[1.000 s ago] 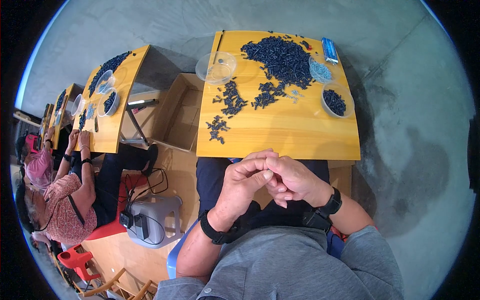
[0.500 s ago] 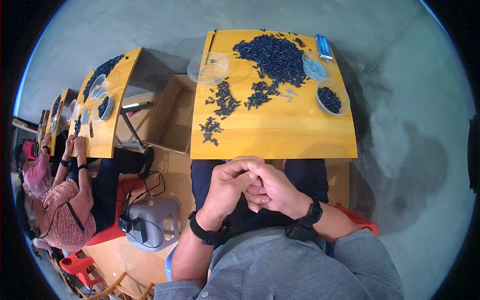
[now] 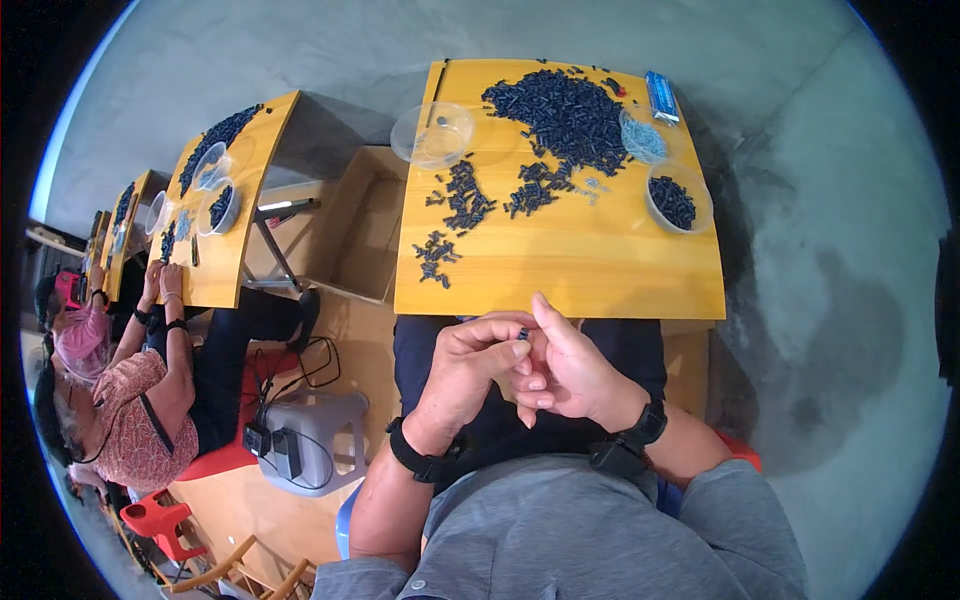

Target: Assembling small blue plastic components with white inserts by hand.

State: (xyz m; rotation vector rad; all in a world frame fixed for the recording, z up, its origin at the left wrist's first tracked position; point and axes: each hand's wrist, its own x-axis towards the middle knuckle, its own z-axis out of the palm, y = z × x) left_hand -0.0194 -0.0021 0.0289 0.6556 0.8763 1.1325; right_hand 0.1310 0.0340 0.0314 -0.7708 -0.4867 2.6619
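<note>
Over my lap, just below the front edge of the yellow wooden table [image 3: 600, 270], my left hand [image 3: 468, 362] pinches a small dark piece [image 3: 523, 334] at its fingertips. My right hand [image 3: 572, 368] touches it from the right, thumb raised and fingers curled around the left fingertips. Both wrists wear black bands. On the table lies a big heap of small dark pieces [image 3: 565, 105], with smaller clusters [image 3: 465, 200] nearer to me.
A clear empty bowl [image 3: 432, 133] sits at the table's far left, a bowl of dark pieces [image 3: 678, 198] at the right, and a blue packet [image 3: 662, 97] far right. An open cardboard box [image 3: 362, 222] stands left. A person [image 3: 120, 400] works at the neighbouring table.
My clasped hands have shifted: the right thumb has lifted and a small dark piece now shows at the left fingertips. The view has tilted slightly.
</note>
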